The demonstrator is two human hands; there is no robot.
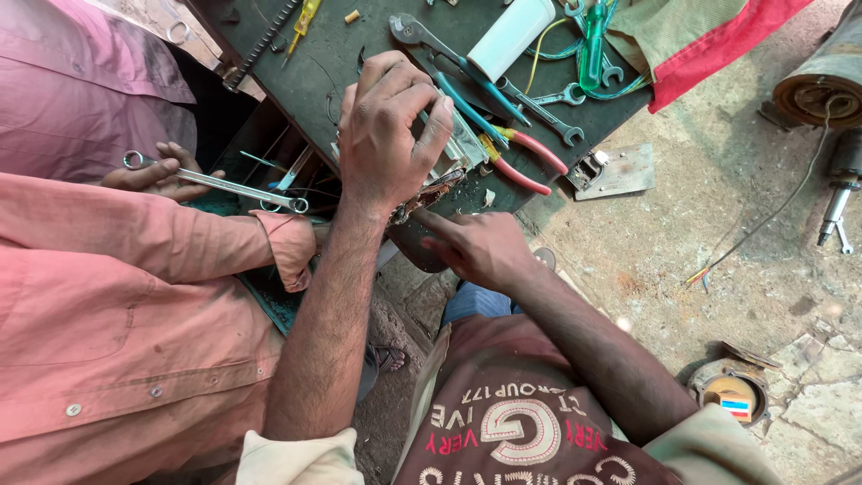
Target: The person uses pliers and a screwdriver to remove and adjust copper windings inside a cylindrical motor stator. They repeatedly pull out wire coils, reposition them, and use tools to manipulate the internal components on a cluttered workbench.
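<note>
Left hand lies palm down, fingers curled and closed over a shiny metal part at the near edge of the dark surface. Right hand sits just below the edge, index finger out and touching the part's underside, other fingers loosely folded, gripping nothing. Red-handled pliers lie just beside the part; a co-worker's hand holds a spanner to the left.

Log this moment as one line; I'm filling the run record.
left hand: gripping metal part on bench | right hand: finger touching part's underside | co-worker's hand: holds spanner | pliers beside
</note>
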